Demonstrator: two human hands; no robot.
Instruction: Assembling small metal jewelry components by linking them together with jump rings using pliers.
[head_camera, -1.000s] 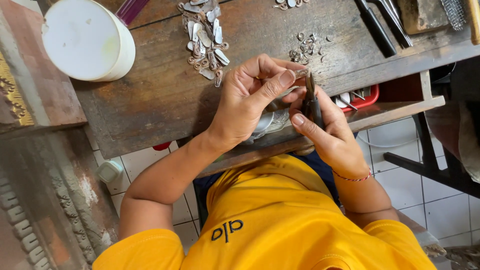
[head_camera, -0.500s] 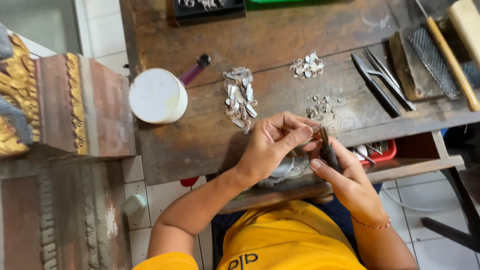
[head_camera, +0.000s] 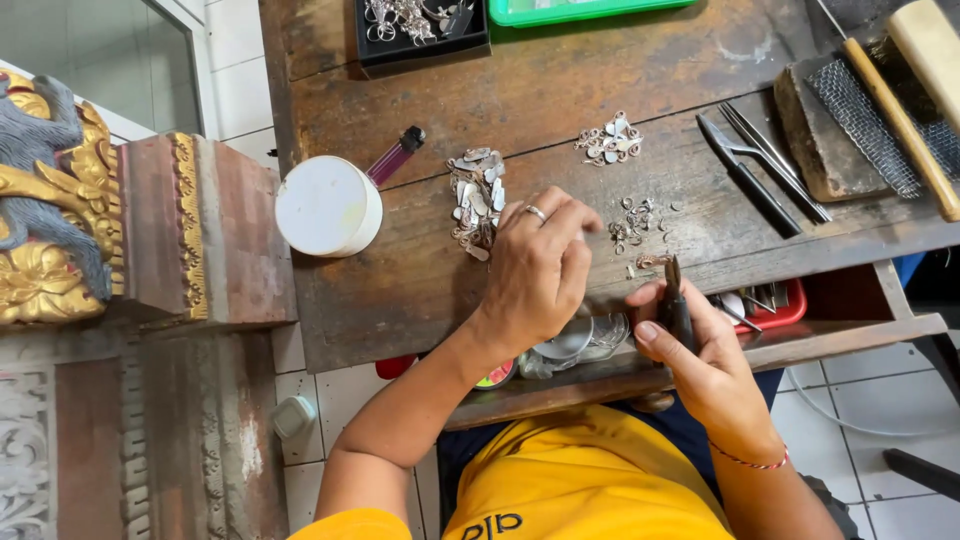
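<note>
The left hand (head_camera: 540, 275) lies loose-fingered over small silver pieces (head_camera: 478, 200) on the wooden surface (head_camera: 420, 290), hiding some, while the right hand (head_camera: 700, 355) grips what seem dark pliers (head_camera: 676, 300).

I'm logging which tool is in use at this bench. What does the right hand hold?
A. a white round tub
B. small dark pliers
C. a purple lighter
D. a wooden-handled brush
B: the right hand grips small dark pliers over the open drawer, while the left hand rests on the bench.
</note>
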